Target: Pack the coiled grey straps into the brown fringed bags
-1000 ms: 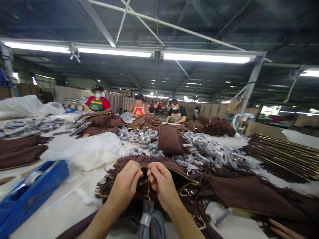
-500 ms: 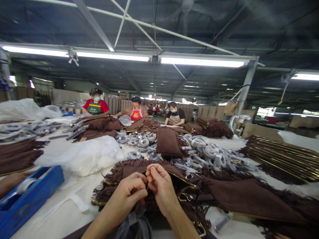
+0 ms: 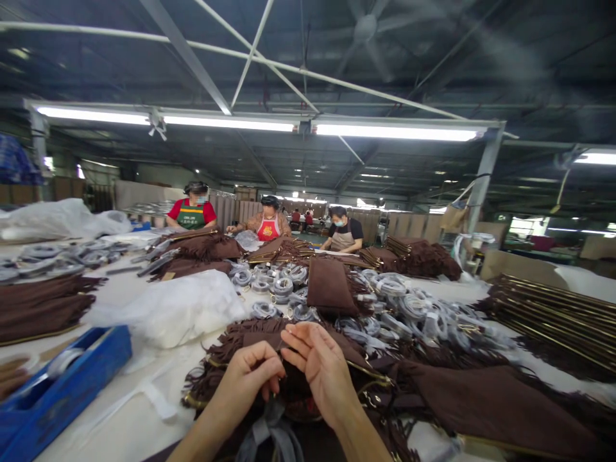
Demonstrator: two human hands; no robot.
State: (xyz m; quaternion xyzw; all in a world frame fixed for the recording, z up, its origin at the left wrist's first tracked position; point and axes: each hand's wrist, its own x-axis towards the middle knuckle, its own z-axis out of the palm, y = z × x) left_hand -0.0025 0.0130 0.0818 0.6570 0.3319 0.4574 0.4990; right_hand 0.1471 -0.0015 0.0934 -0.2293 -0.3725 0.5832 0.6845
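Observation:
My left hand (image 3: 255, 378) has its fingers pinched at the top of a grey plastic-wrapped strap (image 3: 272, 427); the small part between the fingertips is too small to name. Beside it, my right hand (image 3: 320, 366) is raised with its fingers apart and nothing visible in it. Behind and beneath both hands lies a brown fringed bag (image 3: 260, 330) with a gold zipper edge, partly hidden by them. Another brown bag (image 3: 495, 401) lies flat at the right.
A blue tape dispenser (image 3: 91, 372) stands at the left, near another person's hand (image 3: 12, 378). White plastic (image 3: 178, 308), wrapped coils (image 3: 283, 282) and stacked gold-edged bags (image 3: 553, 321) lie beyond. Three people work across the table.
My right hand has opened and parted from my left hand, which has dropped slightly. The view has tilted up a little, and the other person's hand at the left has shifted.

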